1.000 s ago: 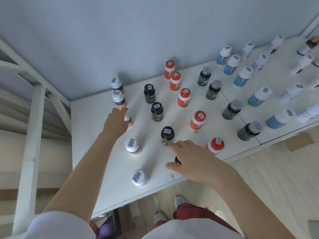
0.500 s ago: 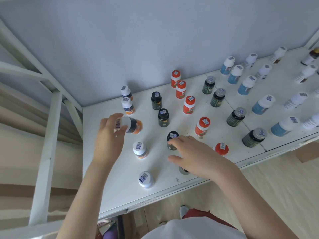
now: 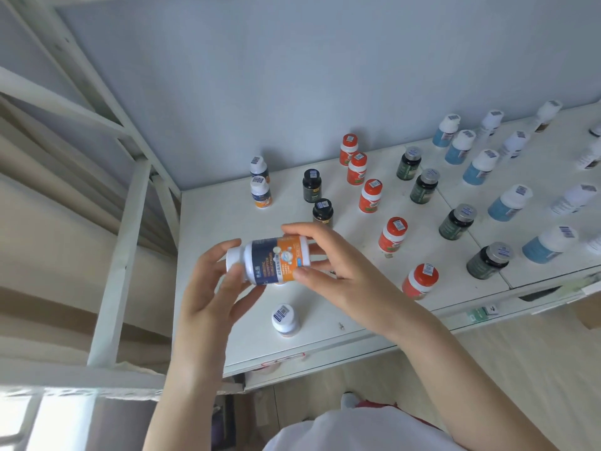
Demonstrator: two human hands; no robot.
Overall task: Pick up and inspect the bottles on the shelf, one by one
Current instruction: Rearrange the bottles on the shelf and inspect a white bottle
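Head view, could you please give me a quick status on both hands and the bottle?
Left hand grips the cap end, right hand grips the base end. White-capped bottle held sideways above the shelf. Other bottles stand below, untouched.

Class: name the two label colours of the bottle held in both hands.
Dark navy and orange, on the held bottle; head view shows it best.

We face a pale blue-grey wall, evenly lit. Against it stands a white shelf, two boards meeting at a seam. At left, white frame bars cross diagonally. Below the shelf we see pale wood-grain floor; bright light glares at lower left.
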